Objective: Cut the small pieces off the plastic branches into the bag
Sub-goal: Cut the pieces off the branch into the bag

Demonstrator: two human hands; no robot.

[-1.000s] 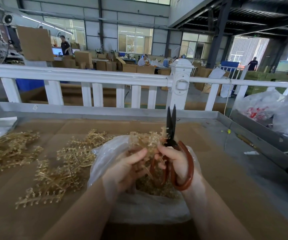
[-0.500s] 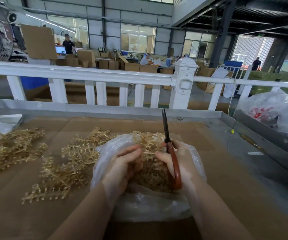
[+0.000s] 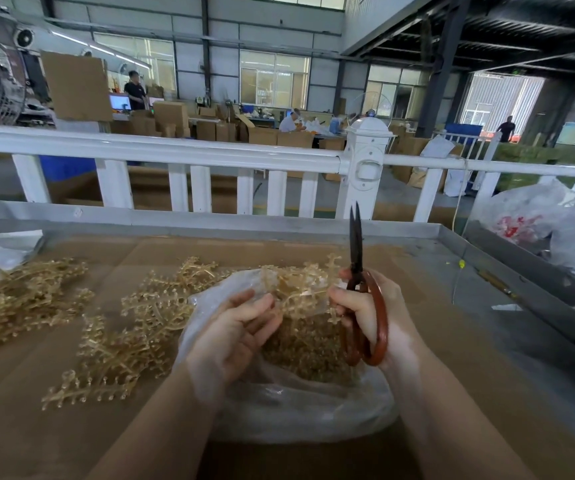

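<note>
Both grips are busy: my left hand pinches the plastic branch over the open bag on the desk; my right hand clamps the scissors, blades upright and nearly together; I judge I'm between snips; next the blades must swing down onto a small piece.

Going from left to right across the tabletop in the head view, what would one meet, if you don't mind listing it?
Far-left pile of plastic branches → middle pile of plastic branches → left hand → right hand holding the scissors → white plastic bags at far right.
</note>
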